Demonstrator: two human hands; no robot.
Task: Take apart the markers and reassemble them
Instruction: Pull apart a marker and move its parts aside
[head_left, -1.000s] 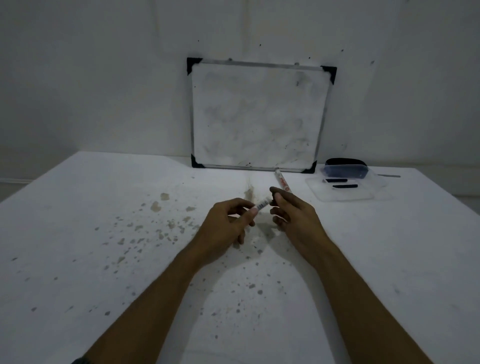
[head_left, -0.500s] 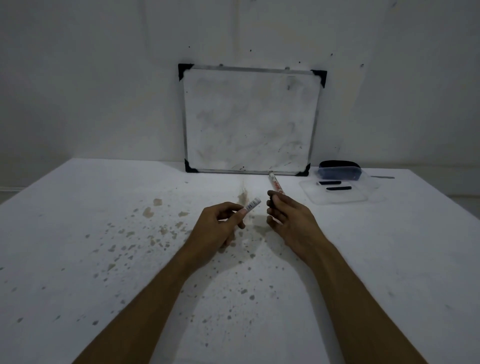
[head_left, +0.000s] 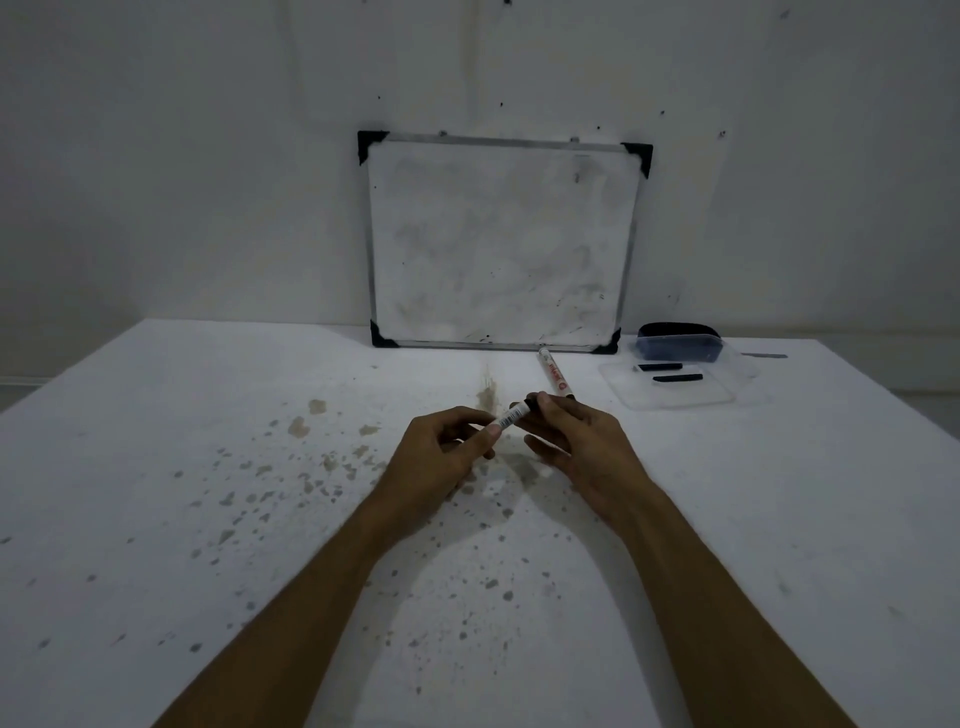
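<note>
A white marker body (head_left: 511, 415) with a barcode label is pinched in my left hand (head_left: 441, 457), pointing up and to the right. My right hand (head_left: 582, 441) meets it at its far end, thumb and forefinger closed on a small black piece (head_left: 531, 404) at the marker's tip. A second white marker (head_left: 554, 374) with red print lies on the table just beyond my right hand, angled toward the whiteboard.
A smudged whiteboard (head_left: 501, 244) leans on the wall at the back of the stained white table (head_left: 208, 467). At the back right a clear lid (head_left: 675, 387) carries two black pieces (head_left: 675, 378), with a dark-filled clear container (head_left: 679, 348) behind it.
My right hand moved back in to the marker's far end and closed on a black piece there; half a second ago the hands were apart. The view has tilted slightly.
</note>
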